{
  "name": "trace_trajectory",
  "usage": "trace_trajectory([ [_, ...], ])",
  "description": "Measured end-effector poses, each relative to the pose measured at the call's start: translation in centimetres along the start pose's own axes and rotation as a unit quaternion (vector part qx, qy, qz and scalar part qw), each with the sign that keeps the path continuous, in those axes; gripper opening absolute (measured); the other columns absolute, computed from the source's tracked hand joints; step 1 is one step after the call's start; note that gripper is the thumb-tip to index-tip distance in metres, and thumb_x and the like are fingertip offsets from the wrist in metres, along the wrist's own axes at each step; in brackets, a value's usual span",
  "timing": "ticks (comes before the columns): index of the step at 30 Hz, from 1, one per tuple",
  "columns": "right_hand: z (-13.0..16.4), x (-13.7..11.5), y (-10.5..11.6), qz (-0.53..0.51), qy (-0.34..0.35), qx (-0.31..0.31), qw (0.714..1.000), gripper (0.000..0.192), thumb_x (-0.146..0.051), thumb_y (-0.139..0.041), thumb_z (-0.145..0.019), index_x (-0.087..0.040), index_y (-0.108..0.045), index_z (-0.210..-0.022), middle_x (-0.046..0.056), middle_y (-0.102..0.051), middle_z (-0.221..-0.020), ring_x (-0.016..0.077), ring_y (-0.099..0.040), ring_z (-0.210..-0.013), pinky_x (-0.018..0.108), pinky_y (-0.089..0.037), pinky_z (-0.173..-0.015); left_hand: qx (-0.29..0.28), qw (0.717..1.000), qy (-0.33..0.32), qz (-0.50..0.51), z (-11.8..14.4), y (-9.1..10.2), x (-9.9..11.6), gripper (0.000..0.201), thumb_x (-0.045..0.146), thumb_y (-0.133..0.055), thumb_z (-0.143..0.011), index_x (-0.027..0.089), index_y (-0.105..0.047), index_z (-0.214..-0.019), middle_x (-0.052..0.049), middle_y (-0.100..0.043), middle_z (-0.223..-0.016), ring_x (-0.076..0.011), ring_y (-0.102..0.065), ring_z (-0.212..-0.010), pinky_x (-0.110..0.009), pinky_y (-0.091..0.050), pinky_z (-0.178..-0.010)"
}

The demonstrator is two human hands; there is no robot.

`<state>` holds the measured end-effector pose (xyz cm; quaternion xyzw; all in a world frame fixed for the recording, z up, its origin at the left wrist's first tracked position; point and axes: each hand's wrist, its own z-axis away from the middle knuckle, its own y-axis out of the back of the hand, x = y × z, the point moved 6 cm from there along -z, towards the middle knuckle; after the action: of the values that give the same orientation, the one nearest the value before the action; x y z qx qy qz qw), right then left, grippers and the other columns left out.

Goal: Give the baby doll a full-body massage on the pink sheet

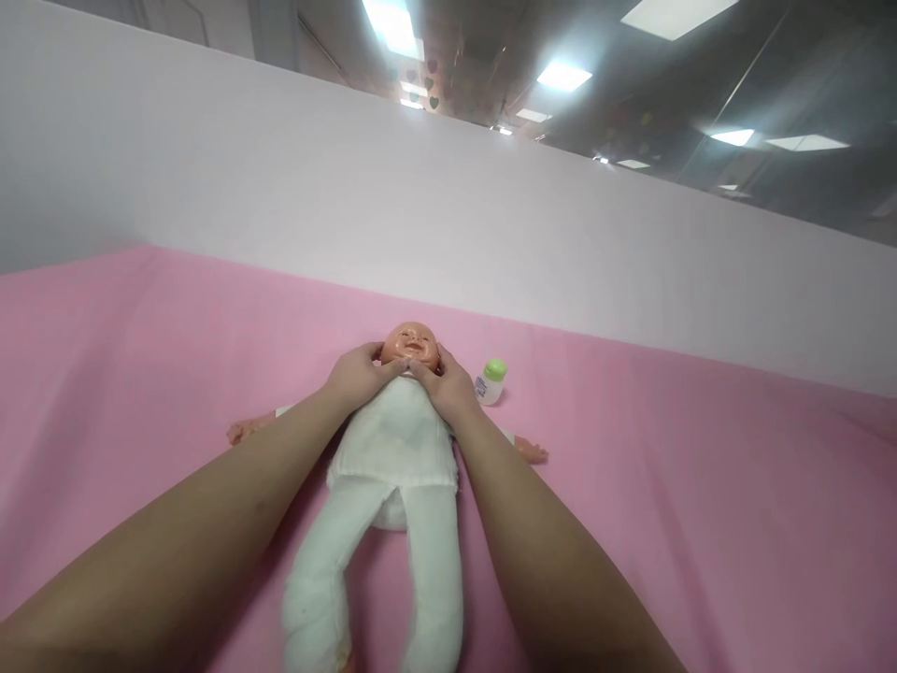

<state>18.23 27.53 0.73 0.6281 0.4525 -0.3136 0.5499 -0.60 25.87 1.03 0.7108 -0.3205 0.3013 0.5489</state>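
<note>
Step in hand: both hands, left [360, 376] and right [448, 384], cup the plastic baby doll's head [412, 344]; small green-capped white bottle [491, 381] at three o'clock. Next move requires gentle, even fingertip pressure.

A glossy plastic doll head [412, 343] tops a matt white cloth body [392, 486] on smooth pink fabric sheet [701, 505].
</note>
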Motion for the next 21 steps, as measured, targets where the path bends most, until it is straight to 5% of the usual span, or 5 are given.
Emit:
trace_trajectory([
  [8, -0.6, 1.1, 0.0, -0.007, 0.006, -0.022, 1.0, 0.084, -0.064, -0.064, -0.088, -0.023, -0.04, -0.156, 0.008, -0.053, -0.152, 0.0268, -0.051, -0.139, 0.038, -0.037, -0.117, 0.007, 1.0, -0.002, 0.011, 0.0, -0.2, -0.4, 0.06, 0.068, -0.056, -0.086, 0.023, -0.069, -0.123, -0.008, -0.075, -0.121, -0.0319, -0.067, -0.111, -0.039, -0.049, -0.092],
  [21, -0.5, 0.7, 0.5, -0.059, 0.023, -0.031, 0.997, 0.07, -0.063, -0.049, -0.097, -0.02, -0.047, -0.152, 0.004, -0.049, -0.155, 0.0213, -0.044, -0.145, 0.034, -0.031, -0.122, 0.02, 0.999, -0.008, 0.042, -0.8, -0.6, -1.3, 0.052, 0.06, -0.041, -0.095, 0.021, -0.072, -0.113, -0.008, -0.077, -0.11, -0.0286, -0.07, -0.102, -0.037, -0.05, -0.09],
])
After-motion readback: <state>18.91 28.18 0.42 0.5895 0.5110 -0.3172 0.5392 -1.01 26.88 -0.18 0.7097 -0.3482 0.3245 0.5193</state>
